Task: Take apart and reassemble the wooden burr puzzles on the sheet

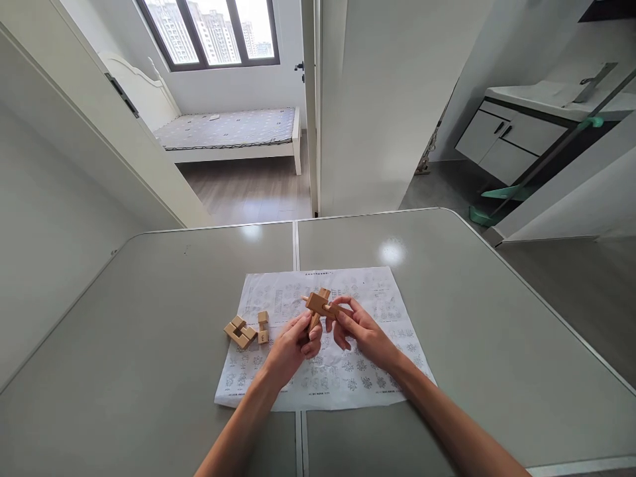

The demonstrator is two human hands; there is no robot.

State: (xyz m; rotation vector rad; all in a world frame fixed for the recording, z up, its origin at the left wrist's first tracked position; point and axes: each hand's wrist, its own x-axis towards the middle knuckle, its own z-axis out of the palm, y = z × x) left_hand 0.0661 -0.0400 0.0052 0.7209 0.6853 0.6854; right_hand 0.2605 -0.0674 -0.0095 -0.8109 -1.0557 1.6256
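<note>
Wooden puzzle bars, crossed, are held between both hands just above the sheet. The left hand pinches the upright bar from below. The right hand closes its fingertips on the bar running left to right. Loose blocks lie on the sheet to the left, nearer the left hand.
</note>
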